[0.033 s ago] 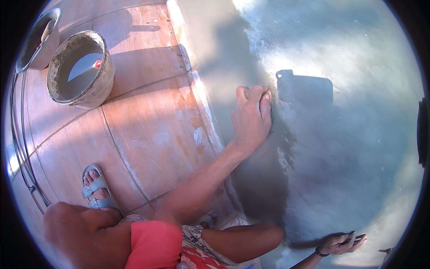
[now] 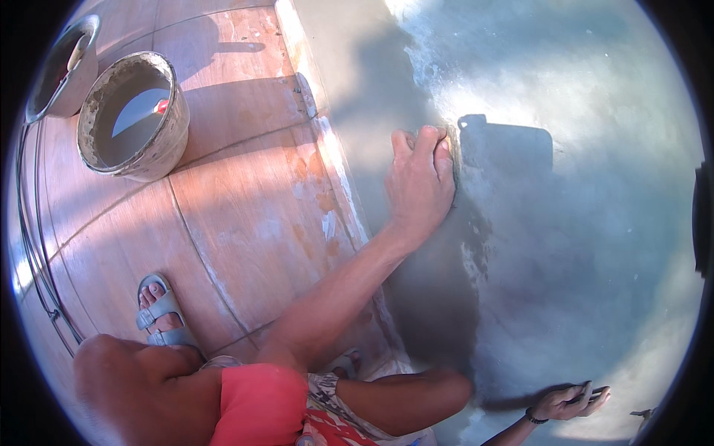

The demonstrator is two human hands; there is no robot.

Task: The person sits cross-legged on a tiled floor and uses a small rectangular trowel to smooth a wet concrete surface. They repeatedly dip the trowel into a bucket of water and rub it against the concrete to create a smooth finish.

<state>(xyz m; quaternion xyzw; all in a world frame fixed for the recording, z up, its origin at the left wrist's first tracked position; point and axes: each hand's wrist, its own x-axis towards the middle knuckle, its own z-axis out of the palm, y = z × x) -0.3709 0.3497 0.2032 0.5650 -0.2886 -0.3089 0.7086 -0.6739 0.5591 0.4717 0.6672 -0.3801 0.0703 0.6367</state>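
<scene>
My left hand [image 2: 420,175] reaches out to the middle of the view and presses on a smooth grey cement surface [image 2: 580,245]. Its fingers are bent and closed around a flat piece with a thin yellowish-green edge [image 2: 455,152]. Most of that piece is hidden under the hand, so its kind cannot be made out. The hand lies along the border between a darker, wet-looking band and the paler grey area. At the lower right, my right hand [image 2: 567,404], with a dark bracelet at the wrist, has its fingers stretched out and holds nothing visible.
On the reddish tiles to the left stands a cement-stained bucket [image 2: 134,119] of greyish water with a red item inside. Behind it is a second bucket [image 2: 65,70] with a handled tool. Black cables [image 2: 37,245] run along the left. A raised pale edge [image 2: 338,178] borders the tiles.
My left hand has moved slightly upward, away from me, along the grey surface, its fingers still closed. My right hand has hardly shifted.
</scene>
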